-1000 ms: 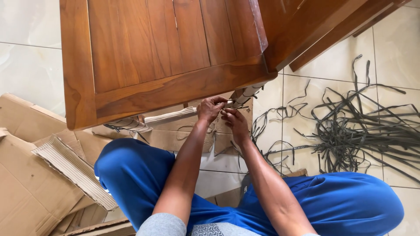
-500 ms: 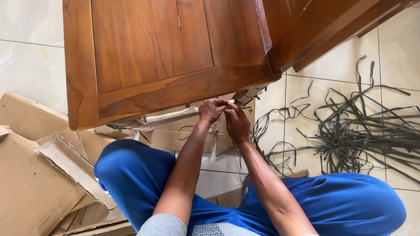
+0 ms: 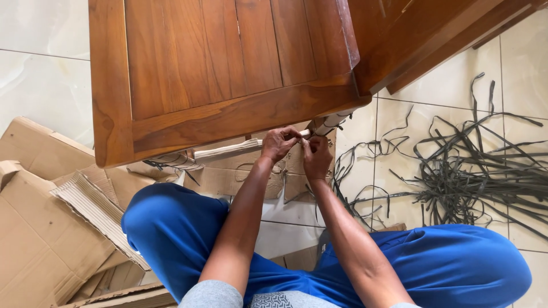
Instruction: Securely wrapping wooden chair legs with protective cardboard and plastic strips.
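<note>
I sit on the floor in blue trousers in front of a brown wooden chair (image 3: 228, 74) seen from above. Under its front rail runs a crossbar wrapped in corrugated cardboard (image 3: 228, 150). My left hand (image 3: 278, 142) is closed around the right end of that wrapped bar. My right hand (image 3: 317, 158) is right beside it, fingers pinched on the wrapping near the chair leg (image 3: 328, 122), which is also wrapped and bound with dark strap. What the fingertips pinch is too small to tell.
Flattened cardboard sheets (image 3: 45, 228) lie on the left of the tiled floor, with more cardboard (image 3: 222, 179) under the chair. A tangled heap of cut dark plastic straps (image 3: 474, 171) covers the tiles at right. Another wooden piece (image 3: 422, 34) stands at top right.
My right hand has moved up and closer to my left hand at the wrapped bar. The view has shifted slightly; the left hand keeps its grip.
</note>
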